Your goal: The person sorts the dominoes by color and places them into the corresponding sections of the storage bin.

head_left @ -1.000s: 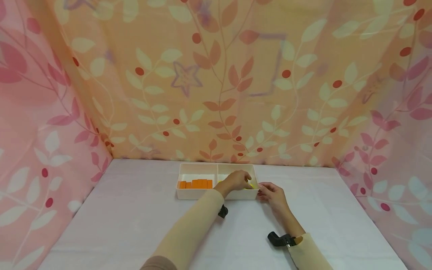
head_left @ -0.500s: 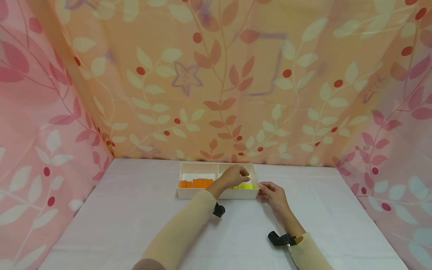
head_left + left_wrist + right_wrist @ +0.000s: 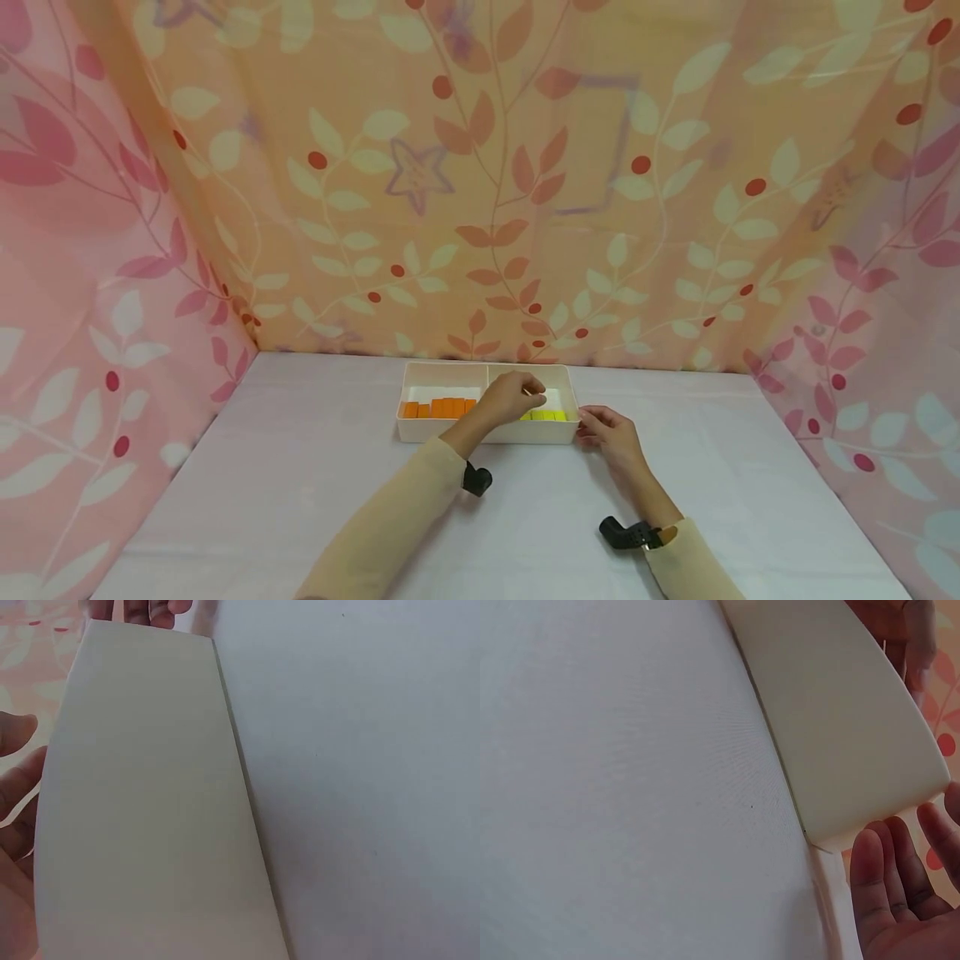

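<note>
A white two-compartment box (image 3: 431,431) stands near the back of the table. Upright orange blocks (image 3: 452,408) line the front of its left compartment, and yellow blocks (image 3: 549,415) line the front of the right one. My left hand (image 3: 507,400) reaches over the front wall into the right compartment, above the yellow row and hiding part of it. In the left wrist view its thumb and fingers (image 3: 21,784) are spread apart, with nothing seen between them. My right hand (image 3: 615,437) rests its fingertips (image 3: 867,859) against the box's right end.
A white cloth (image 3: 300,467) covers the table. Patterned fabric hangs behind (image 3: 495,250) and at both sides, close to the back of the box. Black wrist cameras sit on the left wrist (image 3: 477,479) and right wrist (image 3: 628,533).
My left hand has risen and drawn left from the right end of the compartment, uncovering more of the yellow blocks. The right hand stays at the box's end.
</note>
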Available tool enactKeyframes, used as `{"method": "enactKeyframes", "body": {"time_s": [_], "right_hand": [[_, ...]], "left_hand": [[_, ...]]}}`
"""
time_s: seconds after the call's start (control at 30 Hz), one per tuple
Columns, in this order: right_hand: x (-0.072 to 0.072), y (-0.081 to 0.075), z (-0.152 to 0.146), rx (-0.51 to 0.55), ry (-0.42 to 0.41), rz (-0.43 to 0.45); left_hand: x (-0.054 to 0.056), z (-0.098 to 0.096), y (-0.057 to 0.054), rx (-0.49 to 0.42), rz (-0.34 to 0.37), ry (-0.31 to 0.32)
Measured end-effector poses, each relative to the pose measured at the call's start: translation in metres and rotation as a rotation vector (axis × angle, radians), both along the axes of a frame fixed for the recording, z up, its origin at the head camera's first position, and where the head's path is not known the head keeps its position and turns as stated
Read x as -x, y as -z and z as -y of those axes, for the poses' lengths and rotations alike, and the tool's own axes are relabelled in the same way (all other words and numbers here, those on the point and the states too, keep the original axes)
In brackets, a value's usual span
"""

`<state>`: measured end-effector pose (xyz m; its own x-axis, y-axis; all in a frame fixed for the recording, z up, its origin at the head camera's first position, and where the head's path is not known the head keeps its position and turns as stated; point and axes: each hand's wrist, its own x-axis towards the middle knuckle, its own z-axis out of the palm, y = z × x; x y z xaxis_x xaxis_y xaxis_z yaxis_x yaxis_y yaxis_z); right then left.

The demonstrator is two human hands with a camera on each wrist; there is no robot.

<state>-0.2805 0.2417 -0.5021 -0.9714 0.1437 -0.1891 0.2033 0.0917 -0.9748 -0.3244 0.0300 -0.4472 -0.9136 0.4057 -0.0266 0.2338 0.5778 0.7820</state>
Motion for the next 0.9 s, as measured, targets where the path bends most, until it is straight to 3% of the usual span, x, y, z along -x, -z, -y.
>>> {"method": "enactKeyframes", "body": {"time_s": [0.23, 0.53, 0.9], "right_hand": [[-0.003, -0.002, -0.001, -0.018, 0.004, 0.001], [-0.002, 0.0, 0.0, -0.03, 0.009, -0.008], [-0.003, -0.001, 0.002, -0.02, 0.012, -0.01]], "left_hand": [[-0.01, 0.008, -0.004, 0.021, -0.063, 0.029], [-0.027, 0.018, -0.01, 0.007, -0.086, 0.032], [-0.05, 0.042, -0.017, -0.105, -0.148, -0.009]]}}
